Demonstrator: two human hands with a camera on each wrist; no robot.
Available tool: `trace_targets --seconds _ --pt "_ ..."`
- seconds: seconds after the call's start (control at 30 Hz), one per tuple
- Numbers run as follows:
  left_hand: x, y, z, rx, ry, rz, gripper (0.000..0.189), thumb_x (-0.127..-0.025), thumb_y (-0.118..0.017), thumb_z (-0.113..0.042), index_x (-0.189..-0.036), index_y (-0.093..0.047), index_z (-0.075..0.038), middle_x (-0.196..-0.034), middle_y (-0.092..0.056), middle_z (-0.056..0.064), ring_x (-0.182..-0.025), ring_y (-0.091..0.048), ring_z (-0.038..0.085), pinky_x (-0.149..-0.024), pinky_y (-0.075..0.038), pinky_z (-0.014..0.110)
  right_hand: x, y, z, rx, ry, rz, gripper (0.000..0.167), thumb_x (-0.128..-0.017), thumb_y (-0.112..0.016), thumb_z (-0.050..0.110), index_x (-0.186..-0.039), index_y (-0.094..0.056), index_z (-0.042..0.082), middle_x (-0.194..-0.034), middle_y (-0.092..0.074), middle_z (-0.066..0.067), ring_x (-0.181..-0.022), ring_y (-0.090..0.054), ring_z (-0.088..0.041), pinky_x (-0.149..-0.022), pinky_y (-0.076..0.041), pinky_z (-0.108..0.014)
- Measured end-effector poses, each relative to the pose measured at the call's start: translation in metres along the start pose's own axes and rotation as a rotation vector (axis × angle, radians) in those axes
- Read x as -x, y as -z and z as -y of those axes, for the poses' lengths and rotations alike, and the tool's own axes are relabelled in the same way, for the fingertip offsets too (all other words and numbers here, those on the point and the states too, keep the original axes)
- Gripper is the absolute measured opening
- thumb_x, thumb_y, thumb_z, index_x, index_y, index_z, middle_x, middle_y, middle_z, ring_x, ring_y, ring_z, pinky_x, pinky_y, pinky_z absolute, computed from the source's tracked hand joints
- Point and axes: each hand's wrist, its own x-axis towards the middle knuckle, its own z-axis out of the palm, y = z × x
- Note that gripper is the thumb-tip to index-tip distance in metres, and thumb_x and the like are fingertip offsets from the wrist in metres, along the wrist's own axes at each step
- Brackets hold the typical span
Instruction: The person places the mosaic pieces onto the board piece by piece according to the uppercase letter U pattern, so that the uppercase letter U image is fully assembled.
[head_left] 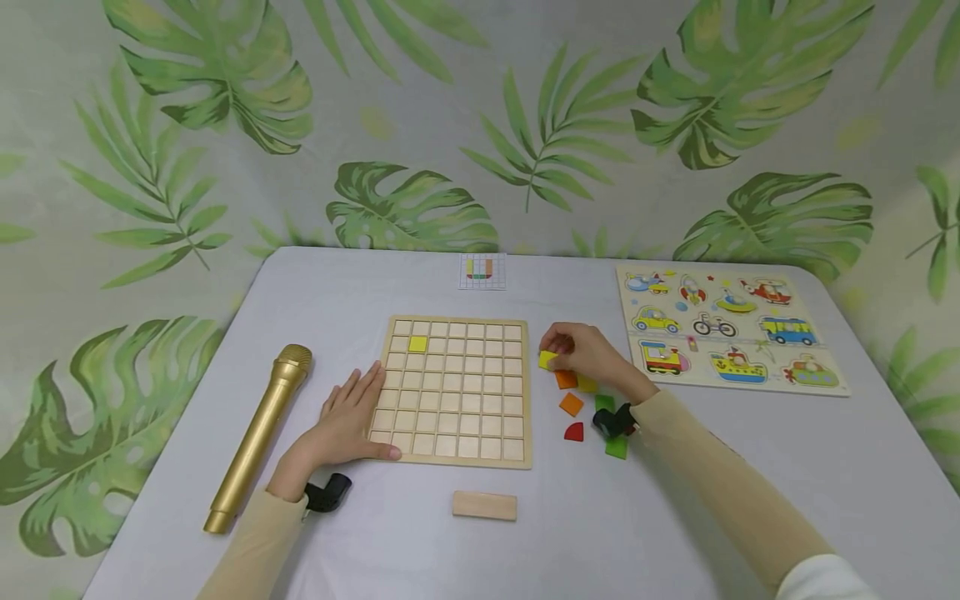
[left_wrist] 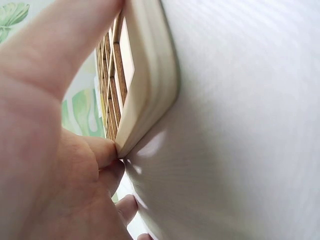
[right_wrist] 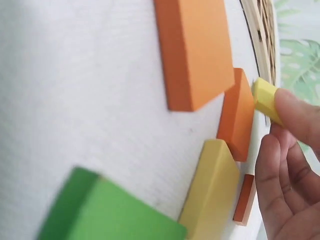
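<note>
My left hand [head_left: 347,423] rests against the near left corner of a wooden grid board [head_left: 529,400], its fingers straight along the left edge and the thumb at the near edge. One yellow square tile [head_left: 417,344] sits in a cell in the board's upper left. Just right of the board, my right hand [head_left: 588,354] pinches another yellow tile [right_wrist: 265,97] between thumb and fingers. Beneath and near that hand lie orange tiles [head_left: 572,405], a yellow tile [right_wrist: 212,190], green tiles [head_left: 617,447] and a red quarter-round piece [head_left: 574,432]. The right wrist partly hides the green ones.
A small pattern card [head_left: 482,272] lies behind the board. To the left is a gold microphone [head_left: 258,442], and in front a plain wooden block [head_left: 484,506]. At the back right lies a picture puzzle board [head_left: 735,329] with vehicles.
</note>
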Motion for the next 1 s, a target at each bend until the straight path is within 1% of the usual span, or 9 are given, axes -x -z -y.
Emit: trace_targets --seconds 0.17,0.4,0.57,0.83,1.0 --pt "0.0 -0.001 0.0 -0.003 0.005 0.003 0.124 -0.069 -0.08 -0.054 -0.149 -0.01 0.008 -0.157 -0.004 0.023 -0.14 0.0 0.048 -0.104 -0.002 0.068 -0.006 0.002 0.001 -0.045 -0.029 0.017 0.015 -0.084 -0.07 0.001 -0.098 -0.065 0.005 -0.088 -0.059 -0.007 -0.082 -0.052 -0.024 -0.074 -0.046 -0.033" --pt "0.001 0.0 0.0 0.002 0.004 -0.001 0.124 -0.068 -0.079 -0.056 -0.149 -0.01 0.008 -0.157 -0.004 0.022 -0.14 0.0 0.048 -0.104 -0.002 0.068 -0.014 -0.002 0.013 -0.169 0.05 0.04 0.014 -0.084 -0.068 -0.003 -0.098 -0.065 -0.001 -0.089 -0.06 -0.009 -0.082 -0.052 -0.024 -0.073 -0.045 -0.026" --pt "0.001 -0.001 0.001 0.003 -0.002 -0.007 0.124 -0.068 -0.079 -0.057 -0.15 -0.01 0.008 -0.157 -0.004 0.022 -0.14 0.0 0.048 -0.104 -0.002 0.068 -0.025 -0.011 0.021 -0.235 0.045 0.065 0.013 -0.084 -0.069 -0.002 -0.097 -0.066 -0.001 -0.089 -0.061 -0.008 -0.082 -0.053 -0.023 -0.072 -0.045 -0.024" --pt "0.001 -0.001 0.001 -0.005 -0.002 -0.009 0.124 -0.069 -0.078 -0.057 -0.15 -0.01 0.007 -0.157 -0.003 0.021 -0.14 0.001 0.047 -0.104 -0.001 0.068 -0.042 -0.025 0.038 -0.237 0.07 0.101 0.015 -0.086 -0.068 0.001 -0.1 -0.066 -0.003 -0.091 -0.063 -0.009 -0.08 -0.055 -0.021 -0.073 -0.045 -0.026" --pt "0.001 -0.001 0.002 -0.001 0.004 -0.006 0.124 -0.069 -0.078 -0.056 -0.15 -0.009 0.007 -0.158 -0.003 0.021 -0.14 0.001 0.047 -0.105 0.0 0.067 -0.051 -0.035 0.049 -0.227 0.089 0.117 0.015 -0.086 -0.068 0.001 -0.1 -0.066 -0.002 -0.091 -0.063 -0.009 -0.078 -0.055 -0.019 -0.073 -0.045 -0.026"
